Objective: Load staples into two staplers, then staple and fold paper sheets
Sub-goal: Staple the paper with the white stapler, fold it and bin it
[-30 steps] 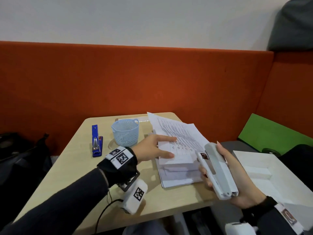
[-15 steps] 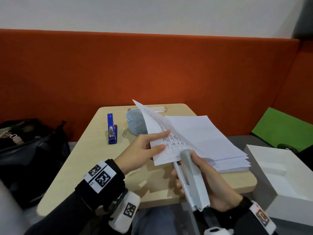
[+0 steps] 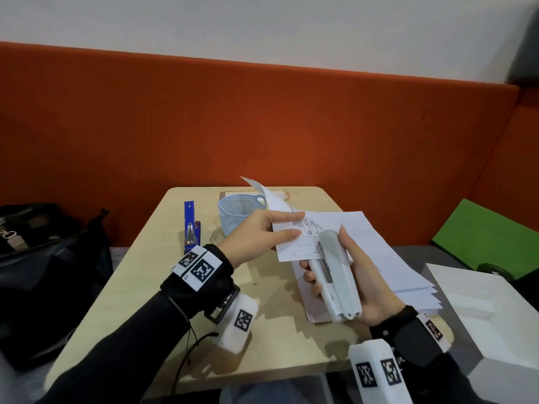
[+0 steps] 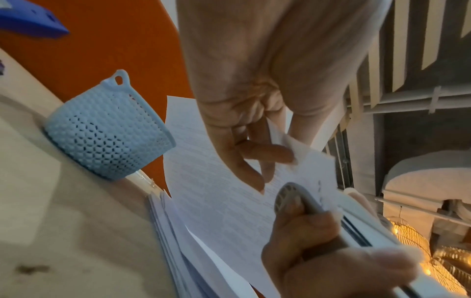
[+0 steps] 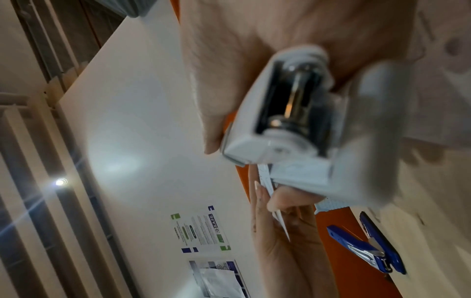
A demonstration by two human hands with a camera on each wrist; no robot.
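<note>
My left hand [image 3: 297,225] pinches a few printed sheets [image 3: 291,243] by their near edge and holds them tilted up off the paper stack [image 3: 388,258]. My right hand [image 3: 323,252] grips a white stapler [image 3: 335,275], nose pointing away from me, and the lifted sheets' corner sits in its mouth. From the left wrist, the stapler's grey base [image 4: 293,199] lies under the sheets [image 4: 216,181], close to my left fingertips [image 4: 262,183]. A blue stapler [image 3: 191,228] lies untouched at the table's far left.
A light blue mesh basket [image 3: 239,211] stands behind my left hand on the wooden table [image 3: 163,281]. A white open box [image 3: 481,316] sits to the right of the table, a black bag [image 3: 43,258] to its left. An orange seat back runs behind.
My left hand has lifted the printed sheets off the stack. My right hand has brought the white stapler from beside the table up onto the sheets' corner.
</note>
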